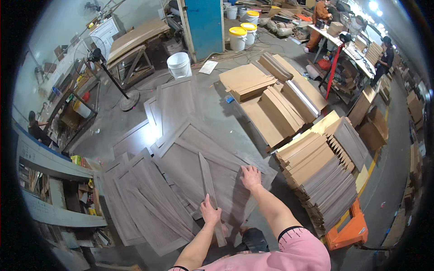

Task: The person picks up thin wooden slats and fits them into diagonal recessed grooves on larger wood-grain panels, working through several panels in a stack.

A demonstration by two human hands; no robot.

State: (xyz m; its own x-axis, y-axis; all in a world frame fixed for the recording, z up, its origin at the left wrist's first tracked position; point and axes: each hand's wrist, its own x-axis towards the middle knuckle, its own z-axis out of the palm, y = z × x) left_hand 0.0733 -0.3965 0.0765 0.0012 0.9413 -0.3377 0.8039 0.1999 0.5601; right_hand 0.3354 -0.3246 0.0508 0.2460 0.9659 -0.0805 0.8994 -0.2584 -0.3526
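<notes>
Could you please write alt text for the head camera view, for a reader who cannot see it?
Seen from above, a person's left hand grips a narrow grey wood-grain strip while the right hand presses flat on a grey cabinet door panel lying among others on a workshop floor. Stacks of tan boards sit to the right, with a white bucket and a standing fan beyond.

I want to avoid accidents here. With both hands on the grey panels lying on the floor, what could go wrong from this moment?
1. The left hand grips a narrow grey strip lying loose on the panel; it may slide or pinch fingers.
2. The right hand presses a large grey panel that overlaps others unevenly, so it could shift.
3. The tall leaning board stack stands close to the right arm and might be knocked.
</notes>
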